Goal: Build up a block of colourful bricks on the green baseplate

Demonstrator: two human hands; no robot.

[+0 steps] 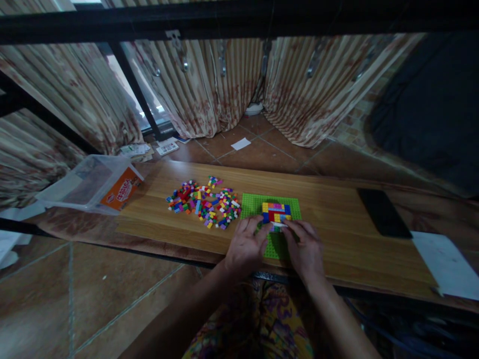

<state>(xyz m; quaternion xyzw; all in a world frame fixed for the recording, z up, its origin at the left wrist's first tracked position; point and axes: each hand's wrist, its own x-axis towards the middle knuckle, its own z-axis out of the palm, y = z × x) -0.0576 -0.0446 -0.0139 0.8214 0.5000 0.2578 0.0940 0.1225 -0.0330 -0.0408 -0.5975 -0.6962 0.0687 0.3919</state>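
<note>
A green studded baseplate lies on the wooden board. On it stands a low, blocky build of toy bricks in red, yellow, blue, orange and pink. My left hand is closed at the build's left front corner, thumb and fingers touching the bricks. At the right front corner my right hand is closed too, its fingertips against the bricks. A white brick shows along the front edge between the two hands. The fingertips partly hide the build's near side.
Many loose bricks lie scattered left of the baseplate. A clear plastic tub with an orange label is at the board's left end. Towards the right are a black phone-like slab and a white paper sheet. A dark bar crosses overhead.
</note>
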